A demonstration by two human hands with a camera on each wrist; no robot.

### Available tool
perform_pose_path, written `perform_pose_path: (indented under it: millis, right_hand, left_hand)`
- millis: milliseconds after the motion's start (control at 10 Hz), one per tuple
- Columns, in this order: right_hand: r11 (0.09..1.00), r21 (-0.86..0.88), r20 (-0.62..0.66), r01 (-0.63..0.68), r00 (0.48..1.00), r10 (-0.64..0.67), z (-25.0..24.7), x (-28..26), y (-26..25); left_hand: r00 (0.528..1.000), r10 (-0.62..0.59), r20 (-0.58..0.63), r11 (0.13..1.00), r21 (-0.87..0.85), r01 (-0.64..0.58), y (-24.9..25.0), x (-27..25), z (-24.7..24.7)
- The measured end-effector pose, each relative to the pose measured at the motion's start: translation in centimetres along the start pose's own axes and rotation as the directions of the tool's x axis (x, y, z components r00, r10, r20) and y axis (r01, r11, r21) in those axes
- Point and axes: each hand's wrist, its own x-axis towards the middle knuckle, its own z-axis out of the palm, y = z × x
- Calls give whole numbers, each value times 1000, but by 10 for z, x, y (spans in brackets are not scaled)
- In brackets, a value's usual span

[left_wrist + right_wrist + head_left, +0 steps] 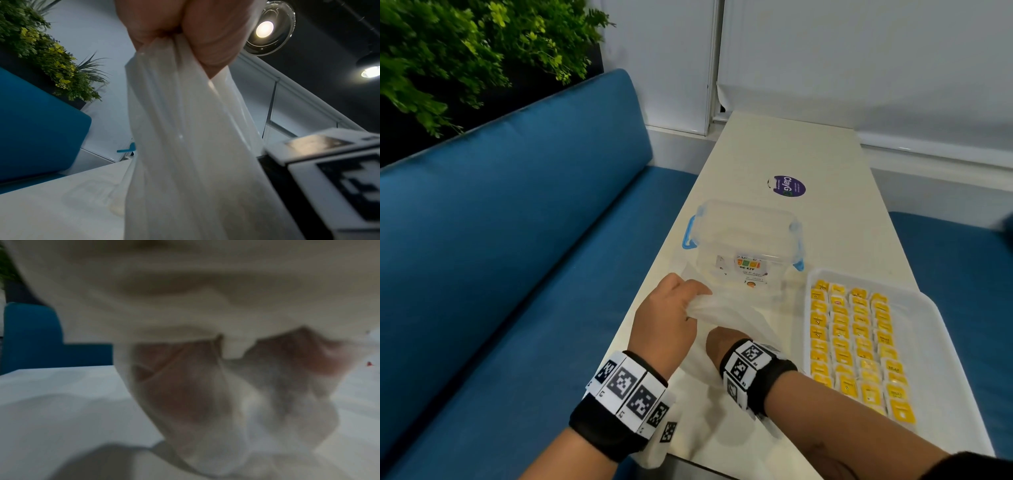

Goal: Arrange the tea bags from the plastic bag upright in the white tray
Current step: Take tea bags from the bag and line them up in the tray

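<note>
A thin translucent plastic bag lies on the white table between my hands. My left hand pinches a bunched edge of it and holds it up; the left wrist view shows the fingers clamped on the film. My right hand reaches inside the bag, and only its wrist end shows. In the right wrist view its fingers are blurred shapes behind the film, so their pose is unclear. Right of the bag, the white tray holds several rows of yellow tea bags standing close together.
A clear plastic box with blue latches stands just beyond the bag. A purple round sticker lies farther back on the narrow table. Blue bench cushions flank the table on both sides, with plants at the top left.
</note>
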Motion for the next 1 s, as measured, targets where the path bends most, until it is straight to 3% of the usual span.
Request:
perform_pose_path:
  millis: [100,200,300,400,600,700,800,900,1000]
  right_hand:
    - [1000,1,1,-18,1000,18,1,-1,3]
    - [990,-142,82,24,997,-12,11,10,10]
    - [993,-115,80,40,996,-31,17,15,11]
    - [992,-49,71,114,991,-110,-5,6,5]
    - [932,85,-241,352,915,-323,-58,-41,8]
    - [885,279,-311,372,907,-284,-75,-61,22]
    - [753,530,-382,391,902,-200,-92,-73,39]
    - [634,665,-436,395,894,-99,-98,-76,65]
    - [579,732,-433,358,901,-9,-95,-73,89]
  left_hand:
    - [1000,15,-8,1000,3,-15,0,0,3]
    - [1000,14,-17,1000,-4,-14,-2,1,4]
    - [999,9,-38,1000,7,-9,-5,3,4]
    - [996,-71,-52,997,5,71,-13,9,5]
    - [972,-219,-86,975,-51,215,-28,19,15]
    - [964,-259,-62,965,-70,254,-29,24,24]
    - [945,-327,-6,943,-71,326,-34,29,35]
    - [907,-409,98,912,20,410,-40,29,44]
    - [878,-461,127,873,242,423,-35,30,44]
